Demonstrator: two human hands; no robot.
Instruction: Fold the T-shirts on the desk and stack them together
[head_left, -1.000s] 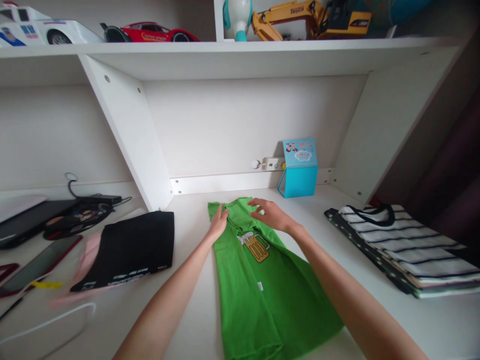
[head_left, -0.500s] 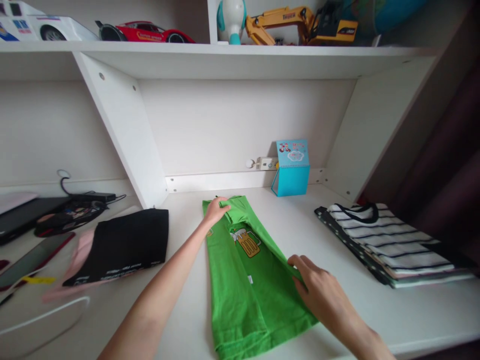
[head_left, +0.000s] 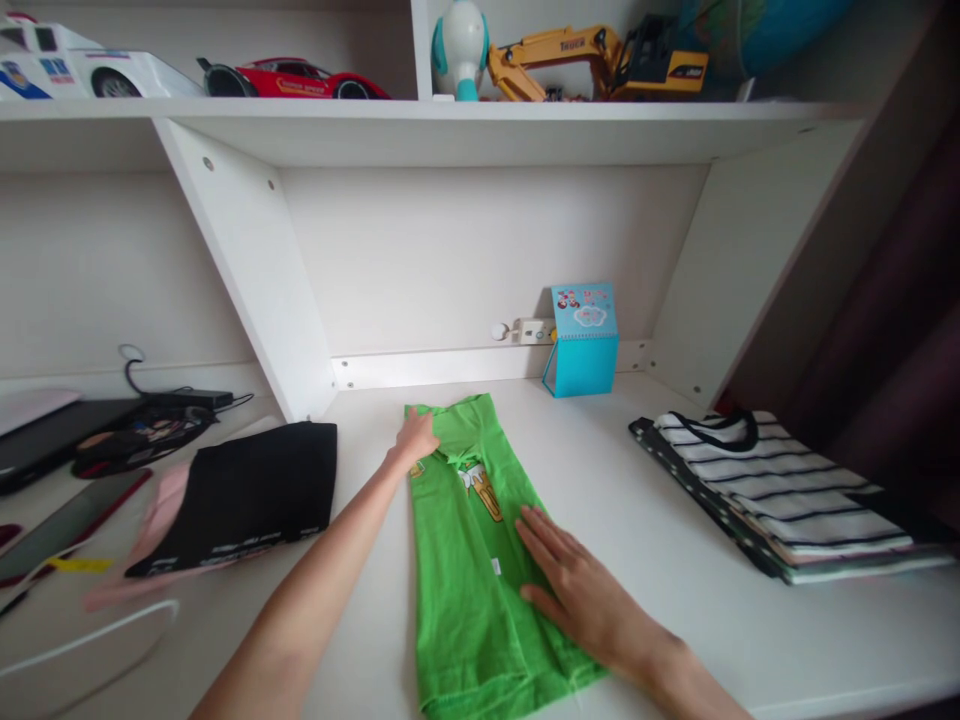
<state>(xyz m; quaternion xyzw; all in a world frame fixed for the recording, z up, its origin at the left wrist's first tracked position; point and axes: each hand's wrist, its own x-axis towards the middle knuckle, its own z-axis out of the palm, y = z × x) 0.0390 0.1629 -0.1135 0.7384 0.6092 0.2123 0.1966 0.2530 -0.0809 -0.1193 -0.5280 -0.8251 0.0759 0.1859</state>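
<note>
Lying on the white surface [head_left: 360, 620], a green shirt [head_left: 457, 560] looks soft and light, best held by its folded edges. Right hand [head_left: 581, 585] rests flat, fingers together, thumb apart; left hand [head_left: 417, 438] touches the far-left corner, grip unclear.

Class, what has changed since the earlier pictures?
The right hand moved down from the far end of the green T-shirt, gripped its right edge, brought it leftward over part of the beer mug print, and let go. The left hand stayed near the far end; the striped shirt didn't move.
</note>
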